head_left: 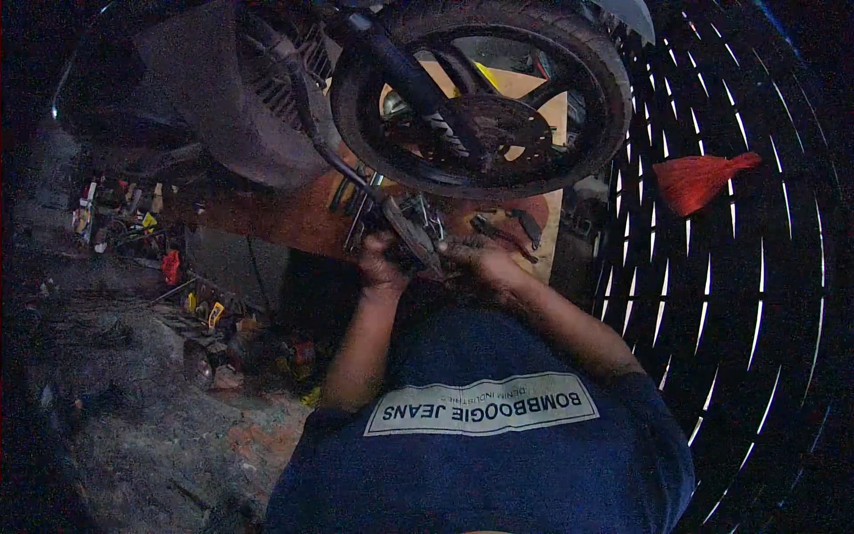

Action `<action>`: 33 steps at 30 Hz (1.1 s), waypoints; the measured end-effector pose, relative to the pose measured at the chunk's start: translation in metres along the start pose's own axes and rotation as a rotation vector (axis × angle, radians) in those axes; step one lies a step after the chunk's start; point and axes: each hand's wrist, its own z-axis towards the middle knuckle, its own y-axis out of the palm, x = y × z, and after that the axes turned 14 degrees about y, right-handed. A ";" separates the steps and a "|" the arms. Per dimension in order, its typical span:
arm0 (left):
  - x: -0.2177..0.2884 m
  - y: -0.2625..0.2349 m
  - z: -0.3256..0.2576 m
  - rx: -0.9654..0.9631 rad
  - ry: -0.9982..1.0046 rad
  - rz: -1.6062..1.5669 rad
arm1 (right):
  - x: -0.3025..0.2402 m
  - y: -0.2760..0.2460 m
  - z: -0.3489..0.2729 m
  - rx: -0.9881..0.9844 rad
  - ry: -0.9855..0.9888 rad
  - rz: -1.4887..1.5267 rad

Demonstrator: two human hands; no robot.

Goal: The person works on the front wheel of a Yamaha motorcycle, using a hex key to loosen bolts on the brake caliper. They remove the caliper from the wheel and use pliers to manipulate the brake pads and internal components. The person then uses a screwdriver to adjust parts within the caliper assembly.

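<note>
Pretty dim shot, so take this with a grain of salt. Both hands are up under the motorcycle wheel, working on a small metal part that sits at the near edge of the orange board under the bike. The left hand is curled around the left side of that part, fingers wrapped on it as far as I can see. The right hand comes in from the other side and its fingertips are pinched in on the same part, though whether it's really gripping or just steadying, I can't tell in this light.

The brake disc is right above the knuckles, and a black hose runs down from the bike to about where the hands are. Some dark loose pieces lie on the board just right of the hands. Tools and bits are scattered on the floor to the left, and a red brush lies on the metal grate to the right.

What I'd worry about: it's dark and cramped, so a slip could bang knuckles into the disc or tyre. Small pieces near the board's edge could roll off and vanish into the floor clutter, or drop through the grate. Yanking on the part might also strain that hose.
</note>
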 end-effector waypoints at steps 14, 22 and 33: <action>0.008 0.010 -0.007 -0.140 0.056 0.324 | 0.018 -0.007 0.014 -0.267 0.220 0.456; 0.012 0.053 0.002 -0.006 -0.023 0.453 | 0.016 -0.005 0.007 -0.302 0.178 0.597; 0.001 0.045 0.002 0.131 -0.035 0.364 | 0.007 -0.002 0.001 -0.220 0.185 0.565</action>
